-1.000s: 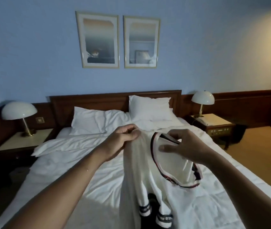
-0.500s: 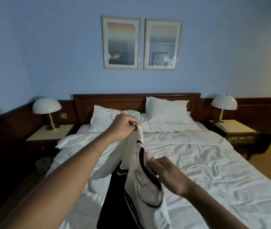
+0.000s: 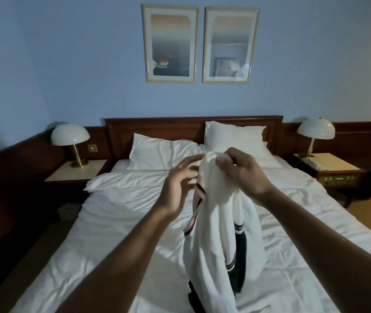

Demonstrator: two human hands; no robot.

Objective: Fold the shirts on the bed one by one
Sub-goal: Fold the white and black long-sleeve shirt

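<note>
A person's two bare arms reach forward over a wide bed (image 3: 112, 233) covered in a rumpled white cotton sheet with soft creases. Between the hands hangs a white shirt (image 3: 216, 222) of soft, limp cloth, bunched into a narrow column, with dark panels and ribbed striped trim in white, dark and red showing along its edges. The right hand (image 3: 243, 175) has its fingers and thumb curled round the gathered top of the shirt, pinching the cloth into a rounded knob. The left hand (image 3: 180, 184) is just beside it, fingertips at the same bunched top; it is blurred, so whether it actually grips the cloth cannot be told. The shirt drops straight down from the hands, held up over the middle of the bed, and its lower folds spread onto the sheet near the bottom of the view. Beyond, two plump white pillows (image 3: 162, 152) lean against a dark polished wooden headboard (image 3: 157, 129). Domed white lamps (image 3: 70, 134) on brass stems stand on pale-topped nightstands (image 3: 76, 175) at either side. Two gold-framed prints (image 3: 170, 42) hang on the smooth blue wall (image 3: 67, 64).
</note>
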